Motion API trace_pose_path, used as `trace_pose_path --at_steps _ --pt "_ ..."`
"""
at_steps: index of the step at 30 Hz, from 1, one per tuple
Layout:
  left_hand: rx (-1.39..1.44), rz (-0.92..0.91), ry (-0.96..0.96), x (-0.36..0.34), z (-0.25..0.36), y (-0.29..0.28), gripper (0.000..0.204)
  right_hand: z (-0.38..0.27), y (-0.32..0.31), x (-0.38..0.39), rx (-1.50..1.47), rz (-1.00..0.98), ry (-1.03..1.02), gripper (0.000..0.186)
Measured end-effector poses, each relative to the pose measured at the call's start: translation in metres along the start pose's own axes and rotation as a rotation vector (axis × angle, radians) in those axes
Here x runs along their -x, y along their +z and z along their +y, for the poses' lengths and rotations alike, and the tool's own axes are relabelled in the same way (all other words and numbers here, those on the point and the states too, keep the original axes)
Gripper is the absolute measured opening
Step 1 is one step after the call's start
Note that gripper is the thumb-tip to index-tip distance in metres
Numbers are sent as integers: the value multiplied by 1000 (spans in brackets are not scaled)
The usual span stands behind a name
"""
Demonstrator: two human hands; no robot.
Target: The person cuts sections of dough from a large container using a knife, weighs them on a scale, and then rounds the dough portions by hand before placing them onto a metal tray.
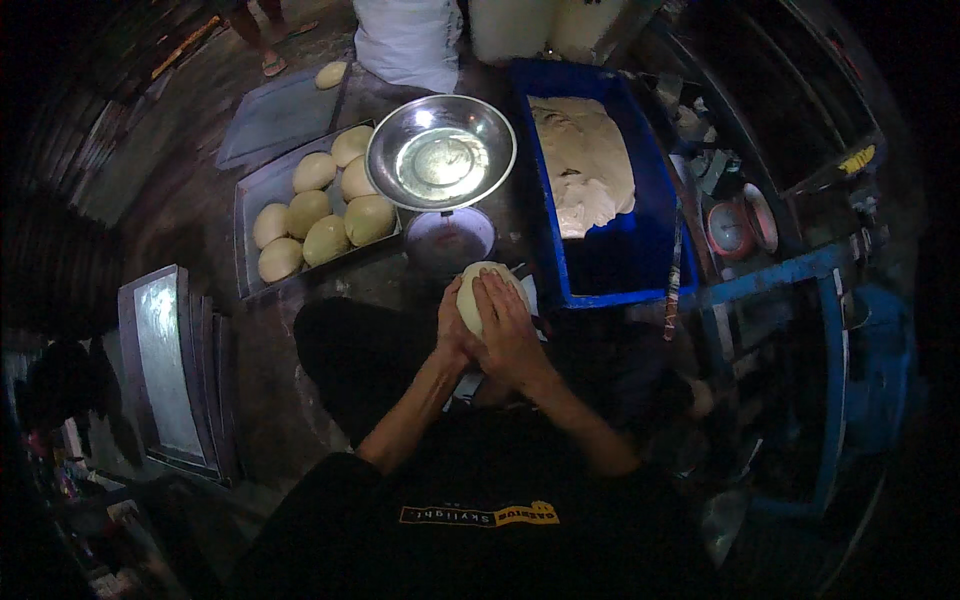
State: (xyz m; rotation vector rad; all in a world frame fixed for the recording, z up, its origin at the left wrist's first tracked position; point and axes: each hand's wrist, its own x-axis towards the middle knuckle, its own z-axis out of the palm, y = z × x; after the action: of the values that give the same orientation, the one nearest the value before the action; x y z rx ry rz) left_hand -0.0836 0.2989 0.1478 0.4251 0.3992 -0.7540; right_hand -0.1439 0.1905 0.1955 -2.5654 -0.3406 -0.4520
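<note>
A pale ball of dough (474,310) is held between my two hands, just in front of the weighing scale (450,238). My left hand (455,325) cups its left side. Across its top and right side lies my right hand (507,325), fingers together and bent over the dough. The scale carries a round, shiny metal pan (440,155) with nothing in it. To the right, a large mass of dough (583,165) fills part of a deep blue tub (555,245). Left of the scale, several dough balls (307,213) sit in a metal tray (245,225).
Behind that tray lies another flat tray (275,122) with one dough piece (330,75) at its corner. A white sack (410,40) stands at the back. Trays (170,370) lean upright at left. A red scale (730,228) and a blue frame (835,380) are at right. Someone's foot (273,63) shows behind.
</note>
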Motion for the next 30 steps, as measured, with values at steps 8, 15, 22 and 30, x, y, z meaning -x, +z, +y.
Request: trace_pose_path --at_steps 8,15,22,30 --pt "-53 -16 123 22 18 -20 51 37 -31 23 -330 -113 175 44" --pt "-48 -22 139 17 13 -22 46 125 -61 41 170 -370 364 48" --pt "-53 -40 99 29 2 -4 53 67 -43 10 -140 -78 340 43" --pt "14 6 182 9 12 -39 50 -31 11 25 -150 -82 -59 65"
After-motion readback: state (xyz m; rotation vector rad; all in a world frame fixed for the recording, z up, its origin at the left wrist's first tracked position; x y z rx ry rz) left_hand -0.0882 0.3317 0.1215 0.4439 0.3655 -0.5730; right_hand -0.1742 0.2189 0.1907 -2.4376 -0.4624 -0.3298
